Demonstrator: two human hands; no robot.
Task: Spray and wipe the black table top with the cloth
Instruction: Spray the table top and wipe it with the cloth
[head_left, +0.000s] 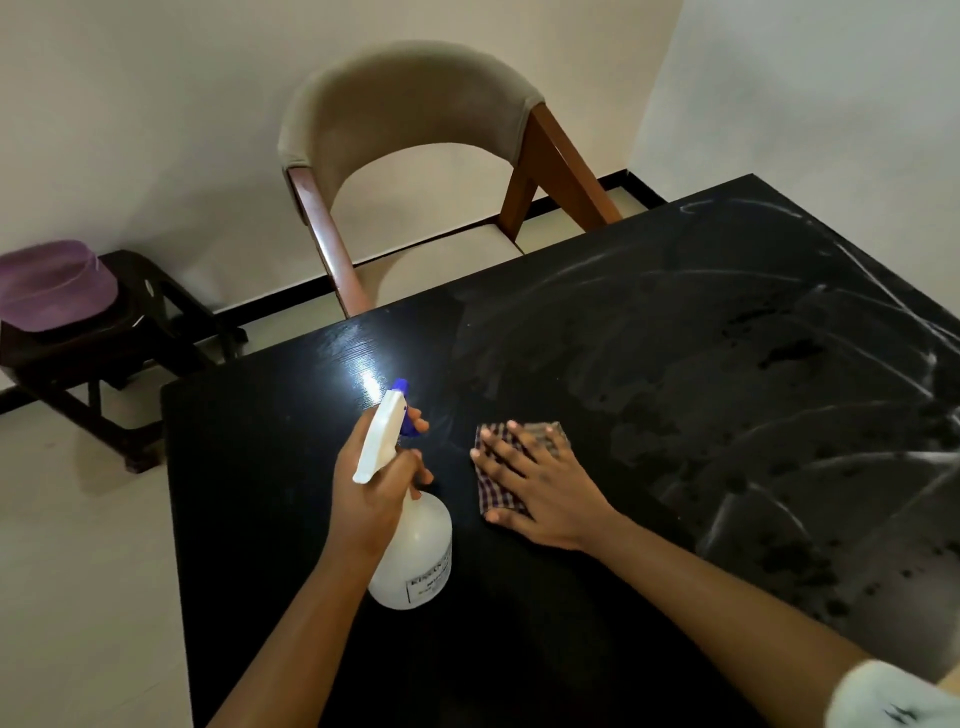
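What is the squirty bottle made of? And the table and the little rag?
The spray bottle looks like cloudy white plastic, smooth and slightly see-through. The table top seems to be wood painted black: fine grain lines show in the glare. The cloth looks like woven checked fabric, probably cotton.

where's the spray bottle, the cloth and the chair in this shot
spray bottle (415, 551), head view, on its round white body
cloth (496, 491), head view, on its uncovered checked lower left part
chair (410, 98), head view, on the padded beige backrest
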